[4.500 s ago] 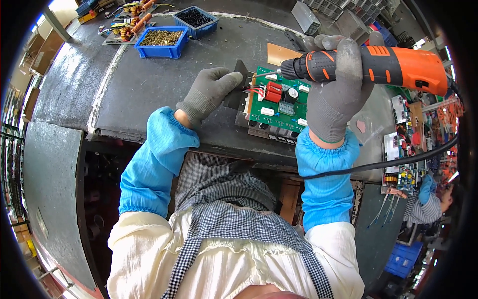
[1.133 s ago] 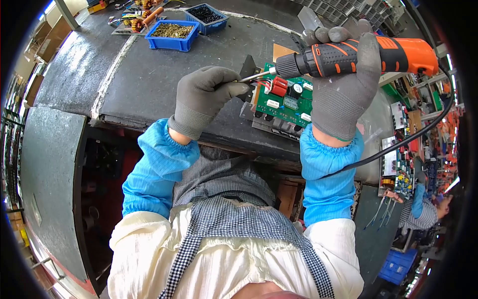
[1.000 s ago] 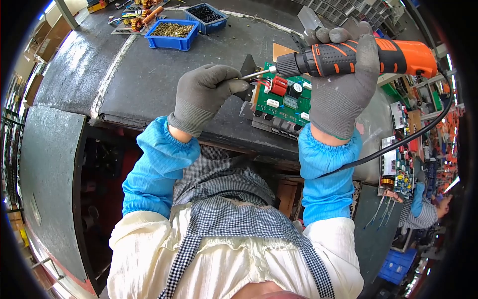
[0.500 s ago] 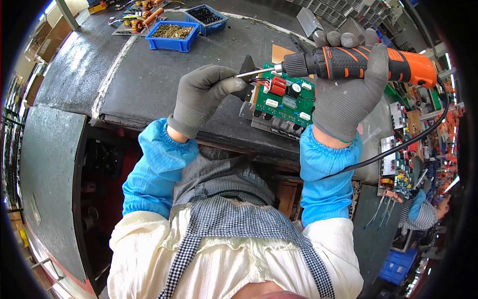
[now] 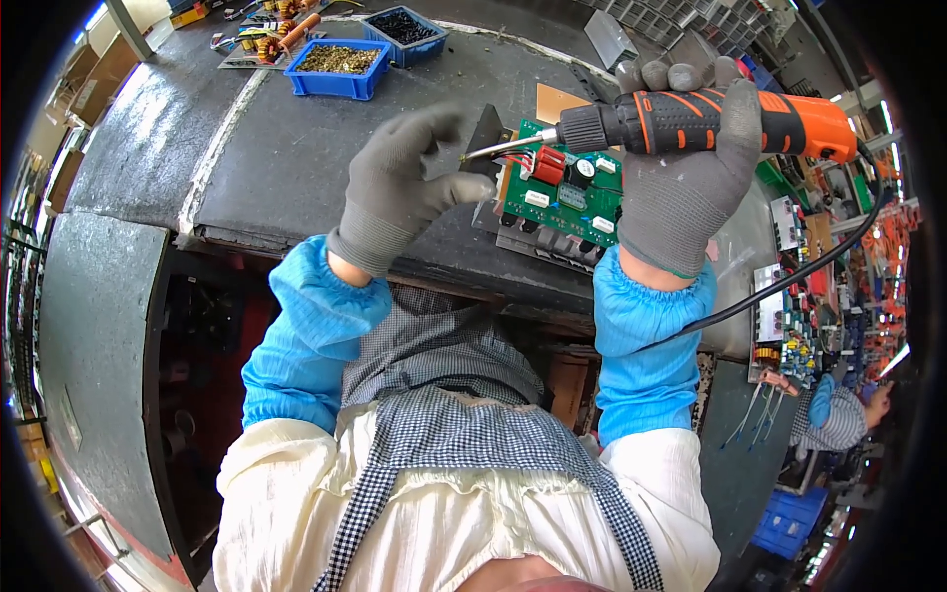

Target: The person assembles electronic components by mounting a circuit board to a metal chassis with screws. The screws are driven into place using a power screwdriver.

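My right hand (image 5: 681,197), in a grey glove, is wrapped round an orange and black electric screwdriver (image 5: 681,123). Its long metal bit (image 5: 513,143) points left over a green circuit board (image 5: 567,197), with a small brass-coloured thing, likely a screw, at its tip. Beside that tip is my left hand (image 5: 400,192), also gloved, thumb and fingers spread apart and holding nothing; the fingers are slightly blurred. The board bears red and white parts and rests on a grey finned heatsink (image 5: 547,245). A dark upright plate (image 5: 483,133) stands at the board's left end.
A blue bin (image 5: 335,69) of small brass-coloured screws sits at the back left, touching a second blue bin (image 5: 406,37) of black pieces. Coils with wires (image 5: 271,44) lie farther left. The tool's black cable (image 5: 789,291) loops past my right forearm. Another person (image 5: 838,414) is at the far right.
My left hand's fingers have come off the bit's tip and spread apart, the hand shifting slightly left. The screwdriver has moved a little left, its bit still pointing the same way.
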The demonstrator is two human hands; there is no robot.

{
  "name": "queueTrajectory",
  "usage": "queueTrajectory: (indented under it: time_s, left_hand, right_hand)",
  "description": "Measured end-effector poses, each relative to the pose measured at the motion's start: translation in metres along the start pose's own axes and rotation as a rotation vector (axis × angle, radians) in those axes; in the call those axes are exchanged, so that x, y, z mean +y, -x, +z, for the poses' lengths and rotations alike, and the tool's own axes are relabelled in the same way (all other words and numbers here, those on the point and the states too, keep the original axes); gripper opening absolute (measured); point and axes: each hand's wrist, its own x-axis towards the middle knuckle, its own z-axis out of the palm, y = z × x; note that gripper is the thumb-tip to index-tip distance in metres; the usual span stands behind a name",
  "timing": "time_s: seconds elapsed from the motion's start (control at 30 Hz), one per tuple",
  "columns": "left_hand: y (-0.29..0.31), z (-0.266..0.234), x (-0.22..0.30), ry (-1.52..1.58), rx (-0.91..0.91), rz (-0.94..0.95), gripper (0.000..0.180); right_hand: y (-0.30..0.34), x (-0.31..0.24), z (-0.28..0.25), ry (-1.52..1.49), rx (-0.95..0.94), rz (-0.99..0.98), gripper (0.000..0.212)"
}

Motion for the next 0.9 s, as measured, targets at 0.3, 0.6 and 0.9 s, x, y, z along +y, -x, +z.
queueTrajectory:
  time_s: [0.3, 0.6, 0.9]
  left_hand:
    - [-0.035, 0.001, -0.049, -0.099, -0.527, 0.036, 0.149]
    - [-0.047, 0.026, -0.062, 0.087, -0.654, 0.152, 0.143]
    - [-0.051, 0.022, -0.056, -0.274, -0.607, 0.28, 0.13]
  right_hand:
    - [-0.001, -0.009, -0.016, 0.226, -0.187, -0.056, 0.06]
    - [-0.005, 0.007, -0.026, 0.26, -0.237, -0.06, 0.063]
    - [-0.005, 0.011, -0.026, 0.322, -0.289, 0.004, 0.063]
